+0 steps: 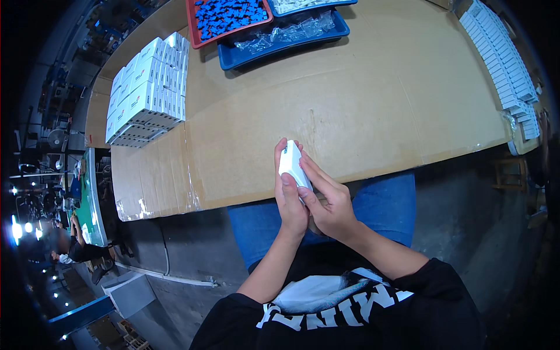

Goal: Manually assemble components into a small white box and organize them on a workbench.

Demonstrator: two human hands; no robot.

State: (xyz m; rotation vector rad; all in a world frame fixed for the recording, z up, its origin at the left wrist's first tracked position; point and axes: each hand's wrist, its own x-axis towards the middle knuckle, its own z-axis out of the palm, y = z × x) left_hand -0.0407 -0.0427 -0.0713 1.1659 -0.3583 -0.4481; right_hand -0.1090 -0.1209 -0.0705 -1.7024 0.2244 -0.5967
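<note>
A small white box (pixel 293 165) is held between both my hands, just over the near edge of the cardboard-covered table (pixel 361 111). My left hand (pixel 287 201) wraps its left side, with the thumb lying on the near part of the box. From the right, my right hand (pixel 332 201) closes around the other side, fingers along its edge and thumb near the lower end. The palms and fingers hide much of the box's sides.
Stacked white boxes (pixel 137 96) stand at the table's left. At the far side, a red tray (pixel 201 41) holds blue pieces, and a blue tray (pixel 233 61) holds clear plastic bags. Rows of small white boxes (pixel 499 58) line the right edge. Another person (pixel 81 248) is at the far left.
</note>
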